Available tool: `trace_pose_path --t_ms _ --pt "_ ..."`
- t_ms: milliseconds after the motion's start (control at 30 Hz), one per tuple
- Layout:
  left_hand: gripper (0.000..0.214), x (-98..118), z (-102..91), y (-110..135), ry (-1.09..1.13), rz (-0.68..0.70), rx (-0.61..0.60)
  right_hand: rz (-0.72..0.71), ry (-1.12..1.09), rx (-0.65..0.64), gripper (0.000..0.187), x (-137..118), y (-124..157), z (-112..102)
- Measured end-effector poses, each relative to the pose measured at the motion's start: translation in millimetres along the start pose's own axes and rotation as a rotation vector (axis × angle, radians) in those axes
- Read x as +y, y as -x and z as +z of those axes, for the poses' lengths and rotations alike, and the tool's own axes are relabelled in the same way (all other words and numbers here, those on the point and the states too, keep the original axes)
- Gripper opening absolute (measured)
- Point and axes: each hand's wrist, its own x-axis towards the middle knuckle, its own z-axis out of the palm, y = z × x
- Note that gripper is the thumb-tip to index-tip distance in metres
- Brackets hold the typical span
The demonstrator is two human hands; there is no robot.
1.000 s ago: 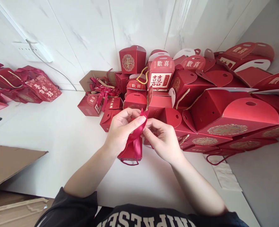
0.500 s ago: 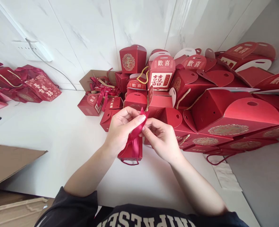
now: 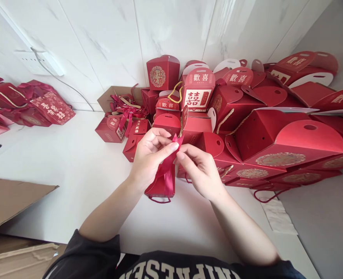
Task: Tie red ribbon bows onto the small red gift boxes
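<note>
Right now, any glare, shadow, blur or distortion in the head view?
Head view: pale glare streaks the tiled wall, upper right; soft shadow lies on the white table between the forearms; left hand and right hand show no obvious motion blur; ribbon has a sheen; wide-angle stretch looks likely near the edges.

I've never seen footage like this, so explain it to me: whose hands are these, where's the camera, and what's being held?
There's no machine here, just a person's two bare hands. Every picture comes from one camera worn on the head, facing forward and down, so the wearer's dark shirt shows at the bottom.

The left hand pinches a shiny red ribbon. The right hand is right beside it; its exact grip is hard to see. Below them, a small red box sits on the white table. More red boxes are piled toward the right, with brown cardboard at the left.
</note>
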Motion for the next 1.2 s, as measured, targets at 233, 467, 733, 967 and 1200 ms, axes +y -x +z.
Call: trace_pose_path --t_ms 233,467,733,967,1200 --pt "0.017 5 -2.8 2 0.021 -0.018 -0.080 0.039 0.008 0.038 0.023 -3 4 4" --pt "0.016 6 -0.9 5 0.039 -0.050 -0.106 0.010 0.035 0.068 0.020 -4 5 1" --pt "0.030 21 -37.5 -13 -0.165 0.071 -0.403 -0.094 -0.042 0.121 0.018 -13 3 -7" --pt "0.051 -7 -90.0 -16 -0.413 -0.009 -0.805 -0.303 0.020 0.261 0.019 -45 -17 -19" --pt "0.036 -28 -86.2 1 -0.586 0.043 -0.837 -0.306 0.078 0.191 0.026 -50 -28 -18"
